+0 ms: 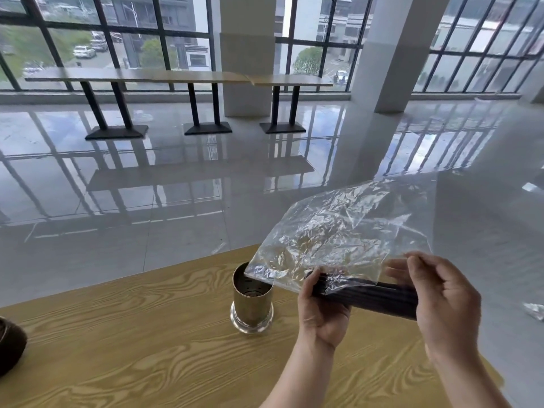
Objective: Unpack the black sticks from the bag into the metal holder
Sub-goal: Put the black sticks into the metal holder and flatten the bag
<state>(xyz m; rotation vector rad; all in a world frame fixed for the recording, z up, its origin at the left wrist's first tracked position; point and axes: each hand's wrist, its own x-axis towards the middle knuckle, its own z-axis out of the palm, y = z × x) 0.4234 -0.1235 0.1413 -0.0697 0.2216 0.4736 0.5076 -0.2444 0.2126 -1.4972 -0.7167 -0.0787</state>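
Crinkled clear plastic bag, matt black sticks, shiny metal holder — wood-grain table, glossy floor.

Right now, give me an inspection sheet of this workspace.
Surface: wooden table, grained top.
Job's things: black sticks bundled, partly inside clear bag; metal holder upright, no sticks in it.
Clutter: dark round object at left edge; plastic scrap far right.
Hands: left hand grips the sticks; right hand pinches the bag.
Cables: nothing seen.
Surroundings: long tables by windows, glossy floor.
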